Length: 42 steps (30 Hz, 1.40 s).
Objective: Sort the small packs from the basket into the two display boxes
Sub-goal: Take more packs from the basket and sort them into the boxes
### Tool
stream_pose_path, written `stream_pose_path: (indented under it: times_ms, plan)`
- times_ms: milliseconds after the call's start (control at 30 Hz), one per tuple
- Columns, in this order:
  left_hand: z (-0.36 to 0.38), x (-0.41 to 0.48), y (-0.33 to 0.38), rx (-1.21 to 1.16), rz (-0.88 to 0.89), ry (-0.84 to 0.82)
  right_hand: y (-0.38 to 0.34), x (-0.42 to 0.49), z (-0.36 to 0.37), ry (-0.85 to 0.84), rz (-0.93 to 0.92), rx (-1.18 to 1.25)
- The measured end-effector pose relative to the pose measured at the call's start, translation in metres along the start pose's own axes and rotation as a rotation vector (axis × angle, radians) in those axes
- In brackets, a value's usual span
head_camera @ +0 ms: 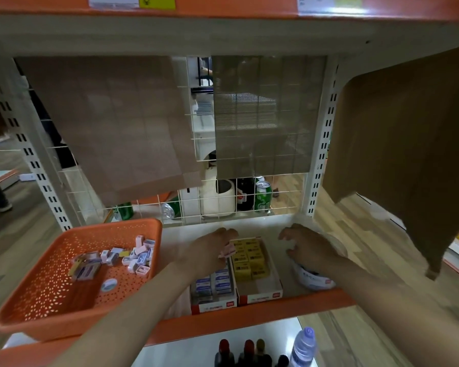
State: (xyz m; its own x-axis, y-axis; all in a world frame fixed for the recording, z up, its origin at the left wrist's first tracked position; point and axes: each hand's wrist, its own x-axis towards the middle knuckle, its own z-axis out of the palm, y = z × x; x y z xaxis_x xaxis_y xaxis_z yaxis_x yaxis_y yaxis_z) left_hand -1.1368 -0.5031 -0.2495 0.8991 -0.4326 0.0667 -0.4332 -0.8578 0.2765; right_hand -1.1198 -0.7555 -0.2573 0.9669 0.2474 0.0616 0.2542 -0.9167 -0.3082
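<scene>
Here the fingers [224,234] of the left hand [207,251] pinch a small pink pack [227,252], held over the far end of the left display box [212,304], which holds blue-and-white packs. The right hand [309,249] hovers with its fingers loosely bent and holding nothing, above a white tub [314,280]. Yellow packs fill the right display box [260,296]. More loose packs [117,258] lie in the orange basket [64,308] at the left of the shelf [249,312].
</scene>
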Motion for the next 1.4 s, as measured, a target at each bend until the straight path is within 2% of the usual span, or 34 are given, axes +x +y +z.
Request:
stream_pose_path:
  times_ms: [133,267,467,700,833,1033,1233,1400]
  plan:
    - [0.005,-0.002,0.005,0.032,0.006,-0.008,-0.040,0.007,0.016,-0.044,-0.196,0.191]
    - [0.011,0.000,0.005,0.053,0.050,0.013,-0.059,0.015,0.032,-0.035,-0.247,0.358]
    - [0.006,-0.001,0.011,-0.078,0.073,0.067,-0.067,0.016,0.038,0.071,-0.218,0.562]
    - [0.003,-0.008,-0.001,-0.009,0.024,0.063,-0.047,0.014,0.020,0.171,-0.138,0.553]
    - [0.006,-0.011,-0.019,-0.003,0.008,0.055,-0.015,0.010,0.002,0.266,-0.008,0.671]
    - [0.012,-0.014,-0.024,0.043,0.027,0.056,0.025,0.005,-0.010,0.317,0.053,0.451]
    - [0.014,-0.013,-0.023,0.123,0.042,0.044,0.048,0.003,-0.012,0.215,0.098,0.206]
    - [0.014,-0.013,-0.024,0.158,0.041,0.032,0.050,0.004,-0.006,0.118,0.169,0.099]
